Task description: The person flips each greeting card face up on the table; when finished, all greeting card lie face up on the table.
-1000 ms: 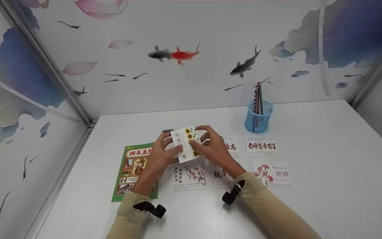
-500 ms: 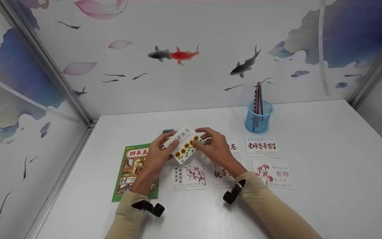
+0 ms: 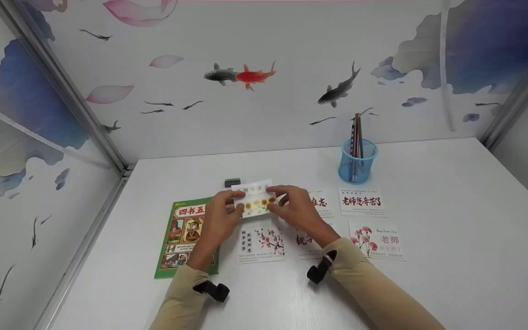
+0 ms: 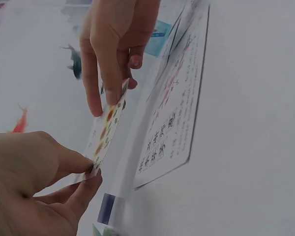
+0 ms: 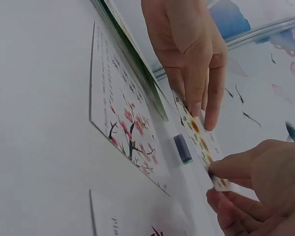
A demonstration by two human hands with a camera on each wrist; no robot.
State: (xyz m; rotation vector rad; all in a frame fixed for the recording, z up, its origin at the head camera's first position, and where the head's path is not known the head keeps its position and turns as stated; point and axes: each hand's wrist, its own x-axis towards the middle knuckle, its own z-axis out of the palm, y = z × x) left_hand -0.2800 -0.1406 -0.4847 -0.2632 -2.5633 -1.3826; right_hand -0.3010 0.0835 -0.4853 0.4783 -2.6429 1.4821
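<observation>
A white card with a row of sunflowers point(image 3: 257, 204) is held up between both hands above the table. My left hand point(image 3: 220, 215) pinches its left edge between thumb and fingers. At the opposite edge, my right hand point(image 3: 298, 208) pinches it the same way. In the left wrist view the sunflower card point(image 4: 106, 132) stands tilted over a card with branch blossoms point(image 4: 174, 108). The right wrist view shows the sunflower card point(image 5: 201, 140) gripped at both ends. Just in front of the hands lies the plum-blossom card point(image 3: 261, 245) on the table.
A green-bordered book point(image 3: 188, 238) lies left, partly under the left forearm. A small dark block point(image 3: 232, 182) sits behind the held card. To the right are a red-lettered card point(image 3: 364, 202) and a carnation card point(image 3: 377, 241); two more are partly covered. A blue cup point(image 3: 358, 165) holds pencils.
The sunflower card has turned from upright, through a slant, to lengthwise, its sunflower row now running across the bottom. Both hands have shifted their grip to its two short ends.
</observation>
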